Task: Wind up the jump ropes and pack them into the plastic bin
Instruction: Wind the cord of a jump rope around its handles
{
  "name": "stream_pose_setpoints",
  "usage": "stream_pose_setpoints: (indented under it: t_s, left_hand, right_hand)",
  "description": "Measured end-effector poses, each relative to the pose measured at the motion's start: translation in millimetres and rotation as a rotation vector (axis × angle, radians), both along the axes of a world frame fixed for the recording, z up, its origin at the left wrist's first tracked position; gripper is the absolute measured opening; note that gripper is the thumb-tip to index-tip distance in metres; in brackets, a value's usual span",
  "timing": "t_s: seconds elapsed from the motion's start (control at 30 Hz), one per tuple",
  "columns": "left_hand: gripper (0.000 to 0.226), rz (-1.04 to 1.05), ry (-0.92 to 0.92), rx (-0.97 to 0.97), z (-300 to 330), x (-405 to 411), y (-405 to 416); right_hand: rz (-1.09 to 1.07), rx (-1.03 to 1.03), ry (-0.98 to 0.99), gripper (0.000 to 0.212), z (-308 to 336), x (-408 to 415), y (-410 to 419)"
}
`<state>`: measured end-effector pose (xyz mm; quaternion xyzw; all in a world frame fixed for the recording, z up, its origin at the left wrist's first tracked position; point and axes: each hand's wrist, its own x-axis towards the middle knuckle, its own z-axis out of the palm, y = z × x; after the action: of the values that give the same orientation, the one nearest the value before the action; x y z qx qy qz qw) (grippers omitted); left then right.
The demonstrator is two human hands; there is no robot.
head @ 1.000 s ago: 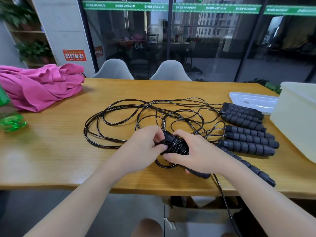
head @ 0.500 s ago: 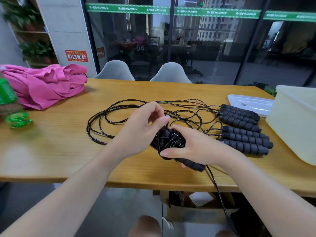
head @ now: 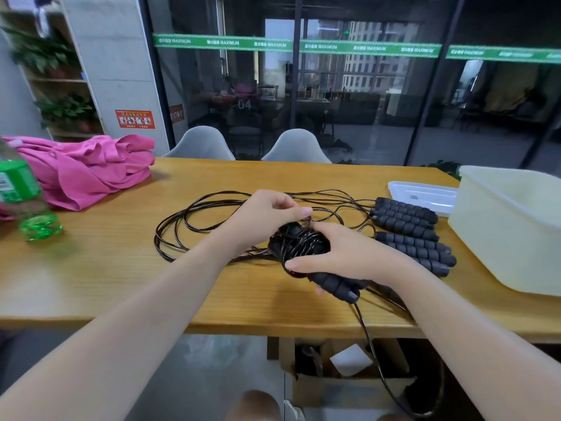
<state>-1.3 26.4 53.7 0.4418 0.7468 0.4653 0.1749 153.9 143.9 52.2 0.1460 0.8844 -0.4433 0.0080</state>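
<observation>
- The plastic bin [head: 498, 238] on the counter [head: 121, 268] at my right looks light and rigid; I'd take it by the rim.
- Loose jump ropes [head: 206, 214] sprawl mid-counter: thin, springy cord, probably slick, so coils will want to spring open. Their ribbed foam handles [head: 406, 220], lying beside the bin, look like the surest grip.
- My right hand [head: 343, 256] is wrapped round the wound bundle [head: 299, 244]; my left hand [head: 267, 214] pinches a strand above it.
- Readable writing: "MAXIMUM" repeated on the green window strip [head: 303, 45]; "04" on the glass.
</observation>
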Motion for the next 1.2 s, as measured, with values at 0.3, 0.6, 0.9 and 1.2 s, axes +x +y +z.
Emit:
stream_pose_setpoints:
  t_s: [0.3,0.6,0.9,1.2]
  left_hand:
    - [0.045,0.235,-0.344,0.156,-18.9,44.9,26.3]
    - [0.033,-0.086,0.101,0.3,22.3,130.3,110.6]
    - [0.056,-0.232,0.289,0.299,45.0,154.6,175.4]
    - [0.048,-0.33,0.309,0.177,1.4,133.4,207.7]
  right_hand:
    - [-0.333,-0.282,0.263,0.03,-0.2,23.7,35.6]
    - [-0.614,0.035,0.468,0.044,35.4,84.0,107.4]
    - [-0.673,0.022,0.497,0.045,57.3,124.7,165.9]
    - [-0.706,0.184,0.371,0.025,22.9,119.4,185.4]
